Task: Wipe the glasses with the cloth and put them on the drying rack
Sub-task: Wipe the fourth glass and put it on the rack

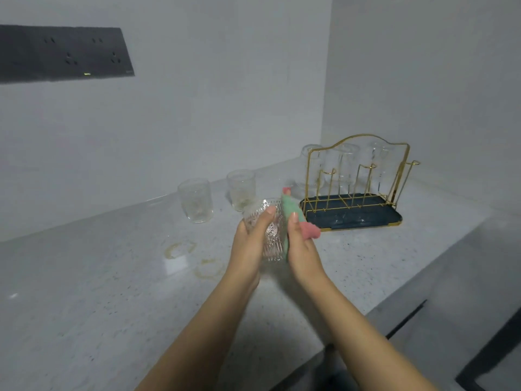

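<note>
Head view: patterned glass raised above the counter, tipped on its side between both hands, clear of the surface so every wall can be reached. Left hand wrapped around the glass, grip closed on it, steadying. Right hand closed on the green and pink cloth, pressed flat against the glass's right wall for wiping. Two more glasses upright on the counter just behind, probably waiting their turn. Gold wire drying rack to the right, near the hands, with clear glasses already inverted on its far pegs; near pegs free, likely for this one. Pale ring marks on the counter nearby.
</note>
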`<state>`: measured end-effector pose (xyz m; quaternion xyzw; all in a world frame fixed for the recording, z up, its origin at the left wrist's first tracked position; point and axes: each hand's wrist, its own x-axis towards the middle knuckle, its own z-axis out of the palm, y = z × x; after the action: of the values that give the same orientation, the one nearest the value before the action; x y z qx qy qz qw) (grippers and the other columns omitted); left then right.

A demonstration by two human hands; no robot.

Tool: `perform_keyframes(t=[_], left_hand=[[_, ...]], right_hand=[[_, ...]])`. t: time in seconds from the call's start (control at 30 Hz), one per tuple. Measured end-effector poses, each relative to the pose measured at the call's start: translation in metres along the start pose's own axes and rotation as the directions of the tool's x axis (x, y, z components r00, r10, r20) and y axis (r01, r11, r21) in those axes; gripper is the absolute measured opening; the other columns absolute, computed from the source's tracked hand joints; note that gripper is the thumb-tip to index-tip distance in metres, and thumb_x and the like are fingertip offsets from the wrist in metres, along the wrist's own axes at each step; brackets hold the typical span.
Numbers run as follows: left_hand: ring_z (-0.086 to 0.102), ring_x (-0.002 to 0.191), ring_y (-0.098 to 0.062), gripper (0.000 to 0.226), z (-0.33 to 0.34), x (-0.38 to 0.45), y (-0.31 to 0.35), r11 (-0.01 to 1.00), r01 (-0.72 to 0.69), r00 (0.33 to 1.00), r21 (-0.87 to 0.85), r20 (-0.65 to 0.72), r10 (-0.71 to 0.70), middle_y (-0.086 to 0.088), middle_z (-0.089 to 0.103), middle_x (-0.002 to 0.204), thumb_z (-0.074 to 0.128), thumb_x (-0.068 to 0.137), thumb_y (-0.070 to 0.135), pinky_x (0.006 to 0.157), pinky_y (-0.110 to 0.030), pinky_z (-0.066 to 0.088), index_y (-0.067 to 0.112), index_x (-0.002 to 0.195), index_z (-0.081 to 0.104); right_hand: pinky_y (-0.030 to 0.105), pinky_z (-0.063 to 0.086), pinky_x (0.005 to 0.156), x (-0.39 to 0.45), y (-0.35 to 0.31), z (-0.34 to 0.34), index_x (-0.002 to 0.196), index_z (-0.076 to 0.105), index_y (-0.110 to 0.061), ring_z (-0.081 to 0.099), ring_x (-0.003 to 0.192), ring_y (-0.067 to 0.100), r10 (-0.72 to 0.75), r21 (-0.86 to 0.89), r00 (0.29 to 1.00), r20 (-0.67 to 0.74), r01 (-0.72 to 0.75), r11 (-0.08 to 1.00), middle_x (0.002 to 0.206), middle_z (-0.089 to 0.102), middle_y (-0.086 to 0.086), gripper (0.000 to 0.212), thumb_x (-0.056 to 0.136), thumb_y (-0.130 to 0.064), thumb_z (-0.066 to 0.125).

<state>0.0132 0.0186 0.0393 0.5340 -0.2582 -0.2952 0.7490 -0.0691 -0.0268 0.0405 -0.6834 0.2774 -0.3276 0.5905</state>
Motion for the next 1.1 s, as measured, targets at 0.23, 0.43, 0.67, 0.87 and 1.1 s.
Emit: perform_keyframes(t=[0.23,0.43,0.67,0.87,1.1], left_hand=[[0.072,0.097,-0.027,0.025,0.019,0.001,-0.013,0.998,0.048,0.998,-0.046,-0.043,-0.05,-0.016,0.074,0.105,0.054,0.097,0.025,0.088,-0.036,0.056,0.009,0.105,0.072],[0.073,0.088,-0.022,0.03,0.026,-0.013,-0.018,1.0,0.028,1.0,0.006,0.006,-0.028,-0.015,0.074,0.102,0.054,0.097,0.021,0.07,-0.029,0.059,0.0,0.116,0.065],[0.07,0.105,-0.028,0.058,0.014,-0.01,-0.02,0.982,0.11,0.99,-0.156,-0.073,-0.123,-0.012,0.074,0.111,0.072,0.072,0.048,0.095,-0.044,0.054,0.01,0.116,0.068],[0.071,0.095,-0.024,0.049,0.015,-0.012,-0.022,0.995,0.068,0.997,-0.073,-0.029,-0.07,-0.014,0.072,0.108,0.063,0.088,0.042,0.068,-0.03,0.057,0.006,0.12,0.062],[0.05,0.08,0.008,0.04,0.019,-0.019,-0.02,0.966,0.048,0.994,0.254,-0.106,-0.022,0.014,0.053,0.095,0.043,0.097,0.049,0.055,-0.003,0.04,0.017,0.121,0.042]], right_hand=[[0.023,0.012,0.115,-0.009,0.014,-0.009,0.143,0.026,-0.03,0.017,0.143,0.009,-0.162,-0.14,0.987,-0.009,0.159,0.977,0.153,0.025,-0.005,0.062,0.091,-0.061,0.015],[0.027,0.021,0.111,0.021,0.001,-0.035,0.141,0.029,-0.009,0.035,0.133,0.021,0.13,0.098,0.99,-0.062,-0.123,0.987,0.144,0.036,0.013,0.061,0.097,-0.049,0.018],[0.008,0.021,0.102,-0.021,0.01,-0.01,0.14,0.024,-0.035,0.033,0.132,0.001,-0.185,-0.177,0.982,0.028,0.187,0.966,0.14,0.036,-0.016,0.049,0.094,-0.052,0.023],[0.031,0.029,0.106,-0.003,-0.004,-0.03,0.122,0.04,-0.01,0.044,0.121,0.018,0.244,0.06,0.969,0.025,-0.245,0.968,0.118,0.051,0.0,0.054,0.095,-0.053,0.024],[0.025,0.041,0.071,-0.014,0.006,-0.02,0.095,0.048,-0.014,0.052,0.087,0.015,0.012,-0.096,0.991,-0.132,-0.025,0.995,0.085,0.051,-0.004,0.055,0.086,-0.064,0.026]])
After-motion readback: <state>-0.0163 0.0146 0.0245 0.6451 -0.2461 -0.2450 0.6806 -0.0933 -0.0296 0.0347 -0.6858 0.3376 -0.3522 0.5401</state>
